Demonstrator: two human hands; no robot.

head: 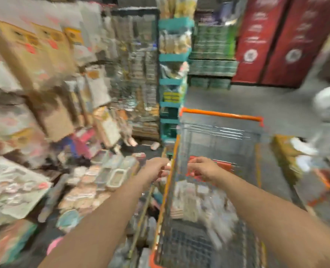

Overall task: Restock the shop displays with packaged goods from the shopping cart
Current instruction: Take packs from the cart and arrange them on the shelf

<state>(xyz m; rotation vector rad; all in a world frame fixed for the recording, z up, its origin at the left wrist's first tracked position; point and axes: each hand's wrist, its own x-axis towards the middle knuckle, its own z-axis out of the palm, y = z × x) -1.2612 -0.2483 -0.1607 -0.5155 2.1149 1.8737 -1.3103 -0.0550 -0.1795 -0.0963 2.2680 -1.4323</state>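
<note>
The picture is heavily blurred by motion. A wire shopping cart (221,115) with an orange rim stands in front of me, with several packaged goods (197,202) lying in its basket. My left hand (156,169) reaches over the cart's left rim with its fingers curled; whether it holds anything is too blurred to tell. My right hand (202,169) is over the basket, fingers curled, close to a red-orange package (223,165); its grip is unclear. Shop displays (50,113) crowded with packaged goods fill the left side.
A teal rack (171,82) of bagged goods stands just beyond the cart's far left corner. Green stacked packs (212,47) and red panels (288,39) line the back. Boxes and white bags (295,151) sit to the right. Grey floor (247,101) lies beyond the cart.
</note>
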